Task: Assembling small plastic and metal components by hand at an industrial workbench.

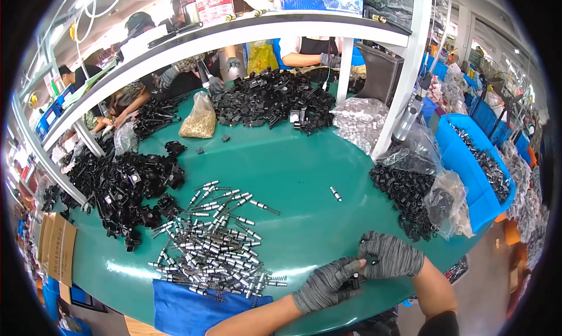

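Note:
Both my hands, in grey knit gloves, meet over the near right edge of the green table (293, 219). My left hand (326, 284) is closed round a small black part (353, 281), mostly hidden by the fingers. Against it, my right hand (391, 255) is closed too, fingers pinched at the same spot; what they hold is hidden. Left of my hands lies a heap of silver metal pins with springs (216, 251), partly over a blue cloth (187, 309). A single silver pin (335, 194) lies apart beyond my hands.
Black parts are heaped at left (129, 184), at the back (269, 96) and, as small black rings (407, 198), at right. A bag of brass-coloured bits (200, 116) stands behind. A white shelf (269, 30) spans the table; a blue bin (477, 166) is at right. Co-workers' gloved hands (331, 60) work opposite.

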`<state>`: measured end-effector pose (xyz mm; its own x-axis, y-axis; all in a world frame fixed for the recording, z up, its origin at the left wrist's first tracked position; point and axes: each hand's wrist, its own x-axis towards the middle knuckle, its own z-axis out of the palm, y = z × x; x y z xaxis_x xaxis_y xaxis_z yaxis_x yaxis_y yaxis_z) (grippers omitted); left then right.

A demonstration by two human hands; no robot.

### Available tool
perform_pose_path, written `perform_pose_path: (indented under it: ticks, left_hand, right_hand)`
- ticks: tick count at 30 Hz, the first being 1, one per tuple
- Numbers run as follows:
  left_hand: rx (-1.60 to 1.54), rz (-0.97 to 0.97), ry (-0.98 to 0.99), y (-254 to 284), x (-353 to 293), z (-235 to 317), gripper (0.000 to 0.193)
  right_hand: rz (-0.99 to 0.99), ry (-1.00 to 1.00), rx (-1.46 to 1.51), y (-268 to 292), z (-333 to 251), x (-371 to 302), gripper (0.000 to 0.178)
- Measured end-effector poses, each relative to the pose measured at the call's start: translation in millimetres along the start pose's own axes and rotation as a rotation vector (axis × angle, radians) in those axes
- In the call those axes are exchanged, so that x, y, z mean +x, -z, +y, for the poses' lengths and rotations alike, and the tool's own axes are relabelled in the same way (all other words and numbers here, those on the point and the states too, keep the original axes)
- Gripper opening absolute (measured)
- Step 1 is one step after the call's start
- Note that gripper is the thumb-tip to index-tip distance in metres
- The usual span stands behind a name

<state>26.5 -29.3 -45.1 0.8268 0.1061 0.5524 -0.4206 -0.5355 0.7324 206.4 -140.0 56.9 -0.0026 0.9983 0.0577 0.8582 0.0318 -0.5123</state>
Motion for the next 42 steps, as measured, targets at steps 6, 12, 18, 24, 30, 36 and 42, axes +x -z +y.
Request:
perform_pose_path:
  ticks: [6, 12, 18, 24, 30, 36, 42]
  left_hand:
    - [-0.309, 0.099, 0.191, -15, -8, -16, 0.073]
    - [-0.372, 0.171, 0.297, -7, -3, -15, 0.074]
    - [-0.264, 0.192, 0.192, -7, -2, -12, 0.089]
    - [-0.527, 0.213, 0.225, -16, -11, -17, 0.099]
    - [-0.523, 0.221, 0.256, -16, -8, -22, 0.057]
    - [-0.592, 0.252, 0.326, -15, -5, -21, 0.087]
    - [-0.329, 0.158, 0.311, -9, -5, -19, 0.092]
  right_hand:
    - [0.199, -0.094, 0.070, -18, 9, -5, 0.020]
    - [0.298, 0.032, 0.038, -5, -2, -5, 0.031]
    - [0.141, 0.066, -0.116, -3, -16, 12, 0.028]
    - [0.100, 0.074, -0.140, -13, -13, 16, 0.029]
    - [0.482, 0.084, 0.836, -7, 1, 11, 0.054]
    - [0.663, 0.249, 1.153, -7, -56, 43, 0.076]
    - [0.536, 0.240, 1.094, -27, -40, 23, 0.052]
